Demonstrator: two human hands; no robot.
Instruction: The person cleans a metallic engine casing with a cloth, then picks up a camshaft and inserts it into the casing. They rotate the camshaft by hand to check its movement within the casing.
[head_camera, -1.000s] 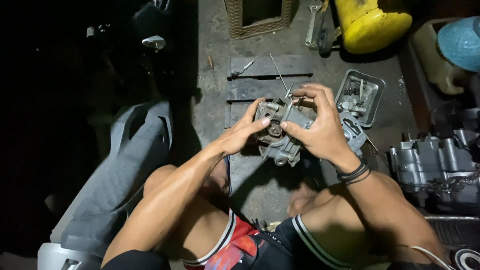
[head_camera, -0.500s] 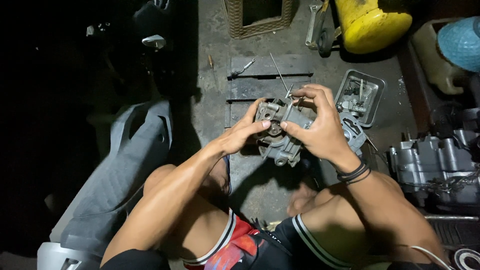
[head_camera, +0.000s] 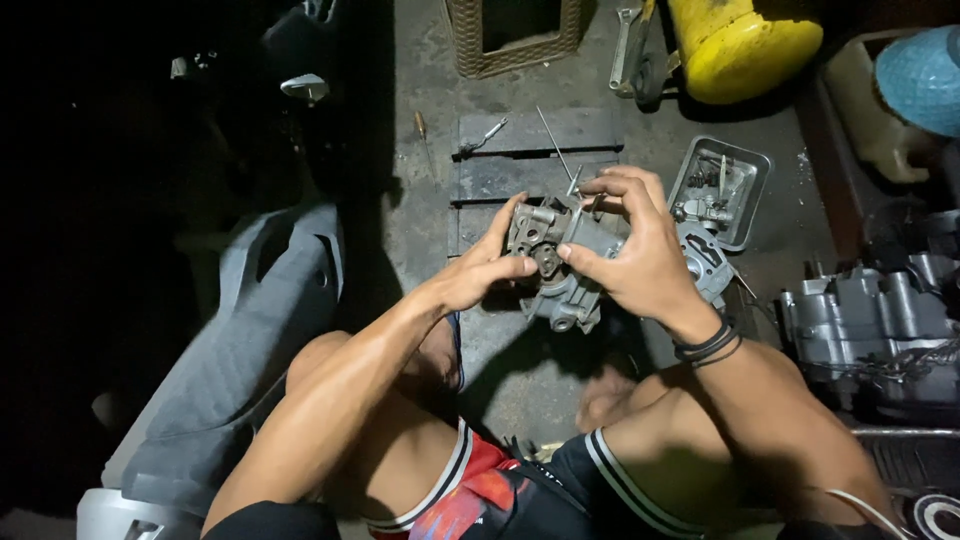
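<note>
Head view: your left hand (head_camera: 470, 275) grips the carburetor body (head_camera: 560, 265); right hand (head_camera: 635, 250) pinches its 12 o'clock fitting, disassembly unfinished.

A seated person's hands, left hand (head_camera: 470, 275) and right hand (head_camera: 635, 255), hold an engine part (head_camera: 555, 265) between them above the floor (head_camera: 430, 190). Beyond it lie wooden slats (head_camera: 535, 150) and, farther off, a basket (head_camera: 510, 35); to the right sits a tray (head_camera: 720, 190) of small parts, with a tank (head_camera: 745, 45) behind it. An engine block (head_camera: 870, 330) lies at far right, a scooter panel (head_camera: 230, 370) at left.
</note>
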